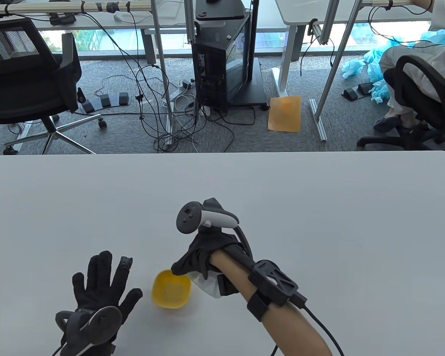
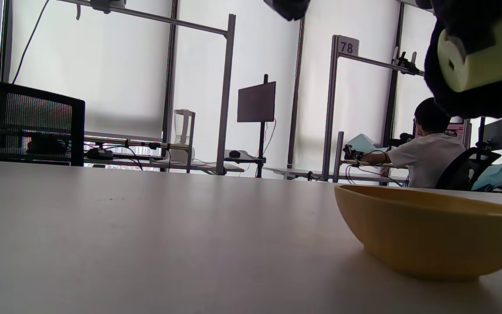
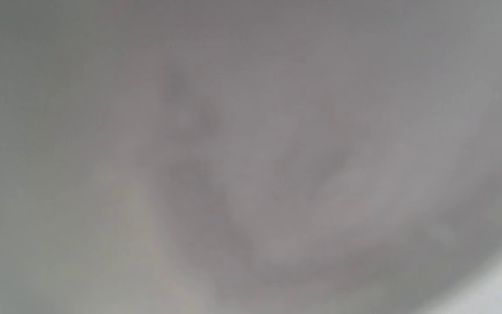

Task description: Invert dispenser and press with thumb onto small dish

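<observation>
table view, left hand [image 1: 98,296]: flat on the table [image 1: 319,207] near the front edge, palm down, fingers spread wide, holding nothing. tracker sits on the back of it.
table view, dish: small yellow dish [image 1: 171,289] just right of the left hand, not touching it, sitting upright on the table.
table view, right hand [image 1: 202,256]: hangs right over the dish's right rim, glove wrapped around a white dispenser [image 1: 207,283] that pokes out under the wrist, tipped toward the dish. fingers are clamped on it, thumb spot is hidden tbh.
left wrist view, dish [image 2: 434,233]: fills the lower right, seen from table height, yellow bowl shape resting on the table [image 2: 146,244].
left wrist view, dispenser [image 2: 477,59]: top right, pale yellowish-white end sticking out of the black glove of the right hand [image 2: 473,96], up in the air above the dish, not touching it.
left wrist view, background: a person in a white shirt [image 2: 427,152] seated far off.
right wrist view: just grey blur, can't tell anything from it.
</observation>
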